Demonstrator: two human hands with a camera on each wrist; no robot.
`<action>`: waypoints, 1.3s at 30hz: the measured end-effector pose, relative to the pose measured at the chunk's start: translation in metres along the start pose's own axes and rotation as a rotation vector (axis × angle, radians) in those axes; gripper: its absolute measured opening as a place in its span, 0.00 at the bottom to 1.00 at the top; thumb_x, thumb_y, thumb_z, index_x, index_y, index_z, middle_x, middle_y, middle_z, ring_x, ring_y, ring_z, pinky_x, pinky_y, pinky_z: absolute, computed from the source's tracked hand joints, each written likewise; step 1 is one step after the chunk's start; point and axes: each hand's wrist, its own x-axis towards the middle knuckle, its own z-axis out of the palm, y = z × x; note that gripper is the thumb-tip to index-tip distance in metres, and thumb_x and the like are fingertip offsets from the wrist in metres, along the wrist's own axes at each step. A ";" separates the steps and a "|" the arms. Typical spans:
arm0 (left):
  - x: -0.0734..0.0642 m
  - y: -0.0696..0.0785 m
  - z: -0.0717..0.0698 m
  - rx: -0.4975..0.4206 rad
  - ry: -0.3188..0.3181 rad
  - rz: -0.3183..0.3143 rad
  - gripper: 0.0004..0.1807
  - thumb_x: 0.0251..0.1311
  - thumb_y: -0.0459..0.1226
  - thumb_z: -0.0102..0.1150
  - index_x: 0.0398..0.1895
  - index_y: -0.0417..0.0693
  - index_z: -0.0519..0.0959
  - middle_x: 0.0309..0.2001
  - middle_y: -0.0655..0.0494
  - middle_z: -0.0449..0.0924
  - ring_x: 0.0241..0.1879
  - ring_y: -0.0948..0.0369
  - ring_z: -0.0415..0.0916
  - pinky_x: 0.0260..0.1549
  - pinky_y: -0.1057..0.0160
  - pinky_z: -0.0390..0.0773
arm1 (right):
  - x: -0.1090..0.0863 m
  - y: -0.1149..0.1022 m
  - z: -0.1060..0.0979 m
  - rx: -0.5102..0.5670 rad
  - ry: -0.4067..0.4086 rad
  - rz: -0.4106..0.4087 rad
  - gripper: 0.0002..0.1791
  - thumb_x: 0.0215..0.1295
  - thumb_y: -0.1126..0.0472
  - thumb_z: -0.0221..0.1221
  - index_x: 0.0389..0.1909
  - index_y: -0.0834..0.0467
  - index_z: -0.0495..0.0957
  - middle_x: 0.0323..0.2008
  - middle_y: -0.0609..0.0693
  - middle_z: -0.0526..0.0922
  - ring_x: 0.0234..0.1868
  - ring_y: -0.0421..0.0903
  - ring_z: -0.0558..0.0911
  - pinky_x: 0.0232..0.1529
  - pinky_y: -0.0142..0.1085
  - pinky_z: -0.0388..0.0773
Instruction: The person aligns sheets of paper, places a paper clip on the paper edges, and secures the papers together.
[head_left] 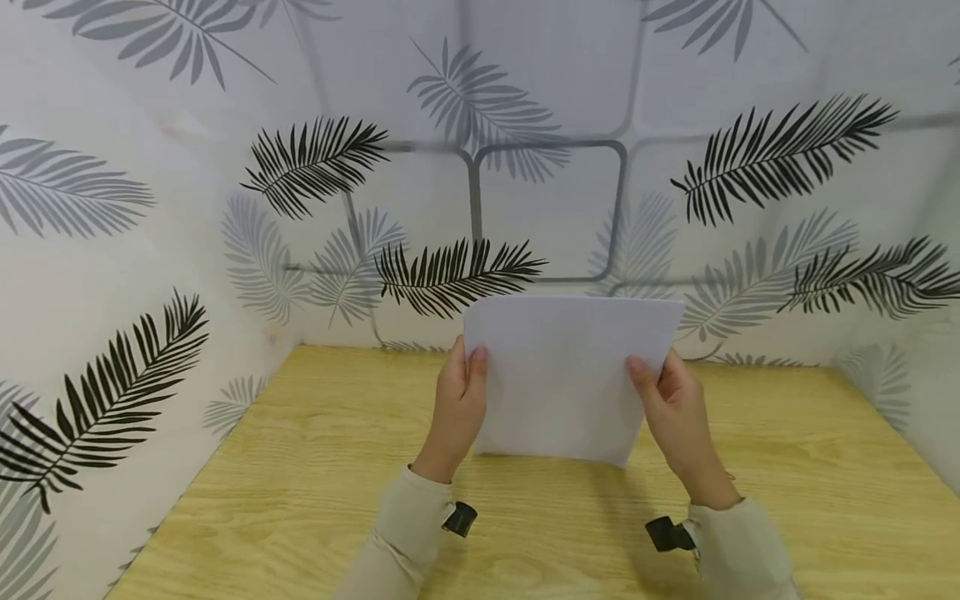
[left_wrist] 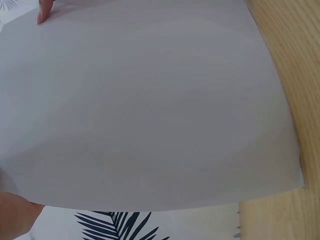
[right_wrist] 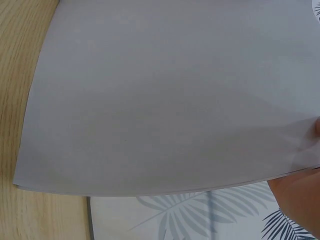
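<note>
Blank white paper (head_left: 558, 383) stands tilted up above the table, held between both hands. Layered edges in the right wrist view suggest a thin stack of sheets (right_wrist: 165, 140). The left hand (head_left: 459, 404) grips its left side, thumb on the near face and the other fingers mostly hidden behind. On the opposite side, the right hand (head_left: 681, 417) pinches the paper in the same manner. The upper left corner curves slightly. Whether the bottom edge touches the table, I cannot tell. In the left wrist view the paper (left_wrist: 150, 110) fills most of the picture.
Beneath the hands lies a light wood-grain table (head_left: 337, 442). White walls or sheeting with a dark and grey leaf print (head_left: 307, 167) enclose it at the back and both sides. A small black device (head_left: 459, 518) sits at the left cuff, another (head_left: 669, 535) at the right.
</note>
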 end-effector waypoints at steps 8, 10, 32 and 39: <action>-0.004 -0.004 0.000 -0.005 0.004 -0.035 0.15 0.76 0.37 0.39 0.53 0.34 0.68 0.43 0.40 0.74 0.45 0.52 0.74 0.45 0.53 0.74 | 0.000 0.005 0.004 0.014 -0.003 0.002 0.13 0.72 0.69 0.50 0.54 0.70 0.70 0.42 0.46 0.81 0.41 0.39 0.81 0.40 0.29 0.77; -0.005 -0.005 0.000 -0.006 0.006 -0.045 0.15 0.76 0.38 0.39 0.53 0.34 0.68 0.43 0.40 0.74 0.45 0.51 0.74 0.45 0.52 0.74 | 0.000 0.006 0.005 0.008 -0.001 0.009 0.14 0.72 0.68 0.49 0.55 0.69 0.70 0.43 0.46 0.80 0.42 0.40 0.81 0.41 0.29 0.77; -0.006 -0.009 0.001 0.021 -0.005 -0.077 0.16 0.74 0.37 0.44 0.53 0.33 0.73 0.46 0.38 0.78 0.48 0.48 0.77 0.47 0.47 0.76 | -0.005 0.012 0.008 -0.184 -0.027 0.148 0.16 0.71 0.63 0.54 0.50 0.72 0.74 0.46 0.68 0.80 0.38 0.30 0.79 0.37 0.27 0.77; -0.006 -0.003 -0.001 0.043 0.014 -0.035 0.14 0.73 0.35 0.45 0.48 0.31 0.74 0.41 0.37 0.79 0.42 0.47 0.79 0.41 0.47 0.79 | -0.005 0.006 0.009 -0.235 0.012 0.106 0.15 0.70 0.62 0.55 0.47 0.72 0.76 0.42 0.66 0.82 0.36 0.30 0.80 0.34 0.27 0.78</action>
